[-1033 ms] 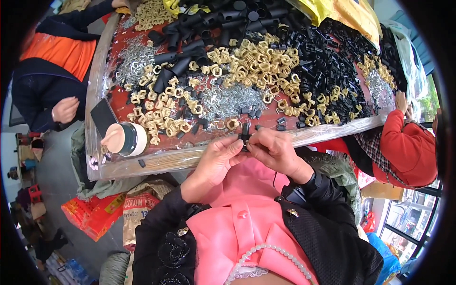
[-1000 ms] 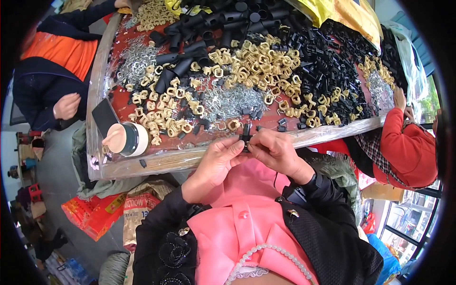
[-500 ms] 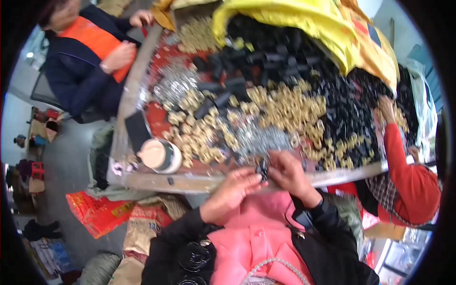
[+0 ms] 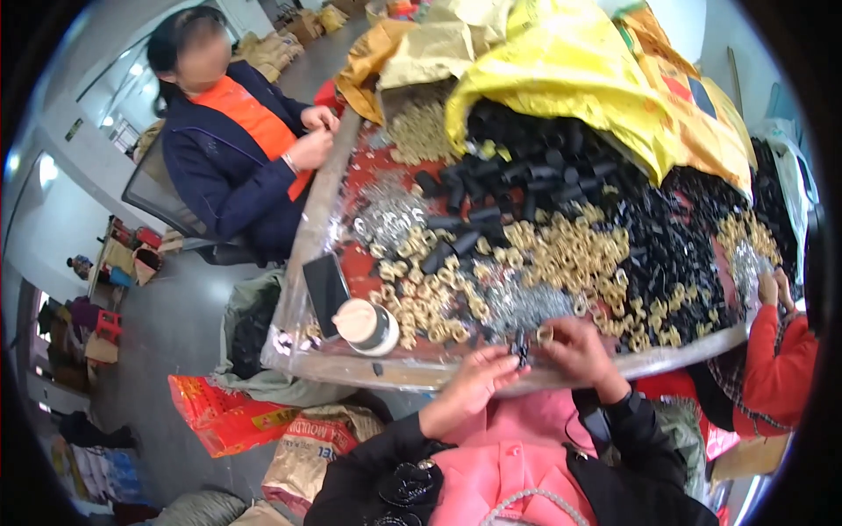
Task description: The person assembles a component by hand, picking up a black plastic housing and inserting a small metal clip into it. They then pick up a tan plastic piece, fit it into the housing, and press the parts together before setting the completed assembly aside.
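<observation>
My left hand (image 4: 481, 379) pinches a small dark part (image 4: 521, 349), black with a shiny stretch, standing roughly upright at the table's near edge. Close beside it, my right hand (image 4: 581, 352) has its thumb and fingers closed on a small gold-coloured ring (image 4: 545, 334). Just beyond my hands lies a heap of small shiny metal pieces (image 4: 529, 307). Gold-coloured rings are piled behind it (image 4: 583, 250) and to its left (image 4: 430, 302). Small black parts (image 4: 675, 254) spread over the right of the table.
A wooden rim (image 4: 399, 375) edges the table. At its left corner are a dark phone (image 4: 325, 285) and a lidded jar (image 4: 386, 336). Black cylinders (image 4: 526, 180) lie under a yellow sack (image 4: 561, 70). Co-workers sit left (image 4: 237, 167) and right (image 4: 781, 359).
The whole view has shifted, so the table sits lower and further right. My right hand now shows a gold ring at its fingertips. The right co-worker's hand has drawn back toward the near edge.
</observation>
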Demonstrator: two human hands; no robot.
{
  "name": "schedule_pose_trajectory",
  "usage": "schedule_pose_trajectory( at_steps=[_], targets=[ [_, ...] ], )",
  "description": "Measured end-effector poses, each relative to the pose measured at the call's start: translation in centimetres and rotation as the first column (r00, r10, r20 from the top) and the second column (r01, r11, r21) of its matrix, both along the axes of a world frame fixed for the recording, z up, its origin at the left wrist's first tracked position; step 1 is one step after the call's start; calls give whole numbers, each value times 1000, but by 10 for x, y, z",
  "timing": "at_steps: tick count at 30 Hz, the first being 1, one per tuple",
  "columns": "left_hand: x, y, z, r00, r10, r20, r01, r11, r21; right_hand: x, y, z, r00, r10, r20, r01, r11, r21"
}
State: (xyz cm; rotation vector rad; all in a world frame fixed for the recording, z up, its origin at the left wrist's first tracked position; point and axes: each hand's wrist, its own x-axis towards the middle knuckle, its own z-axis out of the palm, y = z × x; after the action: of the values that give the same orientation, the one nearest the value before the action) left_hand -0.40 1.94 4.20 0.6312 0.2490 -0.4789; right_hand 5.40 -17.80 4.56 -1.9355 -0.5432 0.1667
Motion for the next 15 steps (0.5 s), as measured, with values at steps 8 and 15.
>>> schedule_pose_trajectory(
  at_steps=[8,15],
  targets=[
    [12,-1,7,990,-142,13,139,982,127,-1,-21,29,988,89,130,-93,995,28],
    [17,-4,5,953,-304,-4,303,948,92,-1,-18,44,885,246,396,-230,969,-87]
  ],
)
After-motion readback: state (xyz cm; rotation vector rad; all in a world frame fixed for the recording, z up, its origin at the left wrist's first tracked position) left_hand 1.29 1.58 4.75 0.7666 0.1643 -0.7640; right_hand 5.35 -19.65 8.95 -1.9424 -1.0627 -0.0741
